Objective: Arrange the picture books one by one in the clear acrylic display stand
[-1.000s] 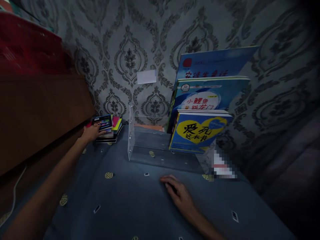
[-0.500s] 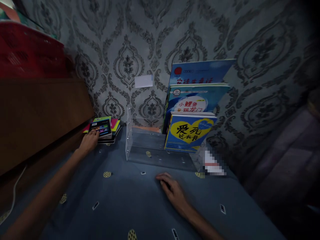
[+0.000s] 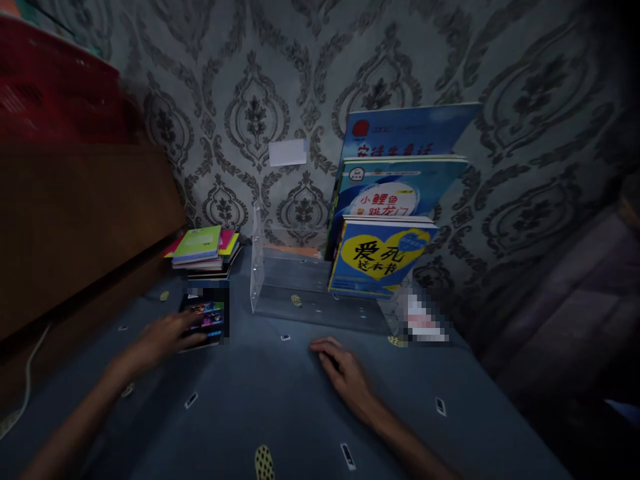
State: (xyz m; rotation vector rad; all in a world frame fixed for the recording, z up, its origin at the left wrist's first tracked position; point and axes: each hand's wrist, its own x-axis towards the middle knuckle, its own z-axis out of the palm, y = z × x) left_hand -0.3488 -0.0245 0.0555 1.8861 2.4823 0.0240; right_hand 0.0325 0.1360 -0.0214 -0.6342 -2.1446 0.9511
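My left hand (image 3: 167, 337) is on a dark book (image 3: 213, 320) with a colorful picture, partly pixelated, its fingers over the book's left side. Behind it lies a pile of books (image 3: 197, 245) with a green one on top. My right hand (image 3: 345, 373) rests on the blue cloth, fingers loosely curled, nothing seen in them. A clear acrylic rack (image 3: 320, 313) stands beyond it. Three rows of upright books lean in the rack's right part: a blue and yellow one (image 3: 383, 260) in front, a blue one (image 3: 410, 183) behind, and a taller blue one (image 3: 415, 127) at the back.
A wooden cabinet (image 3: 85, 233) with a red basket (image 3: 55, 87) on it stands at the left, near a white cable (image 3: 30, 373). A partly pixelated white item (image 3: 423, 320) lies right of the rack. The patterned wall (image 3: 200, 80) rises behind.
My left hand has drawn the dark book off the pile toward me, and the green book underneath is now uncovered. My right hand has stayed nearly still. The view has shifted slightly.
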